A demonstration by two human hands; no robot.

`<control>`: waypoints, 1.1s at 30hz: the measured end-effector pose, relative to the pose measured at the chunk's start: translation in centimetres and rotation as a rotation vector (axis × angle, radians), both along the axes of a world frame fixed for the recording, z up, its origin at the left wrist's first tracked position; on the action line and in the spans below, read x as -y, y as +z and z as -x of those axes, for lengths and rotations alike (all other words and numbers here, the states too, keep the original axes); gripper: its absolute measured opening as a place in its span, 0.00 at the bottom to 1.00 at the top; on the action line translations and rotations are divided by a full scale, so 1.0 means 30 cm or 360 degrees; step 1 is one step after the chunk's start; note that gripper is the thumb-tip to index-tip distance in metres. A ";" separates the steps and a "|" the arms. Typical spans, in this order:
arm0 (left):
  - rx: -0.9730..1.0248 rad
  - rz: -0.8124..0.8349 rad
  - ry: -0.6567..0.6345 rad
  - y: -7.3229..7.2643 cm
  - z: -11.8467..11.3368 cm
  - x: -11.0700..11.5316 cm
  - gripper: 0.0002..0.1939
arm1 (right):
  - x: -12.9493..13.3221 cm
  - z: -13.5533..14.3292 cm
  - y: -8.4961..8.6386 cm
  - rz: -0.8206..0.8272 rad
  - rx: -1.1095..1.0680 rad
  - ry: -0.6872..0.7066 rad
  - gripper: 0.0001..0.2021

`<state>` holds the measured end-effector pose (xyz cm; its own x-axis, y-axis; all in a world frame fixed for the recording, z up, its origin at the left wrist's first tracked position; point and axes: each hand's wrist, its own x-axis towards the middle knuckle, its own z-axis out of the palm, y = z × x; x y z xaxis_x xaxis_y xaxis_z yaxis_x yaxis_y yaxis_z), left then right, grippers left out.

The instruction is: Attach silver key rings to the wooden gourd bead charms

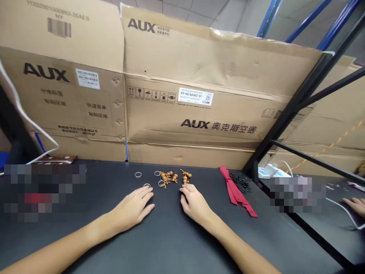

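My left hand (133, 208) rests on the black table (159, 247), fingers spread, its fingertips at a metal ring (146, 185). Another loose ring (138, 174) lies just beyond it. My right hand (195, 202) is palm down with the fingertips touching the near end of a string of wooden gourd beads (185, 178); whether they grip it is hidden. Between the hands and farther back sits a cluster of wooden bead charms (169, 177) with orange cords and metal rings beside them.
Red ribbons (236, 190) lie to the right, beside a pile of black clips (242, 182). Cardboard panels (194, 114) stand along the back. A black metal frame (296, 108) rises at the right, with another person's hand (356, 205) beyond it. Blurred patches hide items at both sides.
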<state>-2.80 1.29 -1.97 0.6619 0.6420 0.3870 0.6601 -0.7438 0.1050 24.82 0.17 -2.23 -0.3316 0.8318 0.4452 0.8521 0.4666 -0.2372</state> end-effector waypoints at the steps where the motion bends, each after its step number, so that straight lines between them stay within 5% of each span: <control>1: 0.0023 -0.0005 -0.0106 0.010 -0.003 0.006 0.19 | 0.013 0.010 0.006 -0.0002 -0.0045 0.0040 0.15; 6: 0.0071 0.0040 -0.0406 0.036 -0.008 0.021 0.15 | 0.043 0.038 0.037 0.0039 -0.0372 0.0359 0.15; 10: 0.0070 0.0087 -0.0453 0.039 -0.004 0.020 0.15 | 0.017 0.018 0.039 0.0019 -0.0553 0.0351 0.15; 33: 0.0115 0.0222 -0.0544 0.044 -0.004 0.013 0.16 | 0.045 0.033 0.038 0.0113 -0.0294 0.0468 0.07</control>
<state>-2.69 0.90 -0.67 0.8213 0.4389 0.3646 0.3637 -0.8950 0.2581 23.85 -1.19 -1.08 -0.4811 0.7436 0.4644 0.6233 0.6626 -0.4152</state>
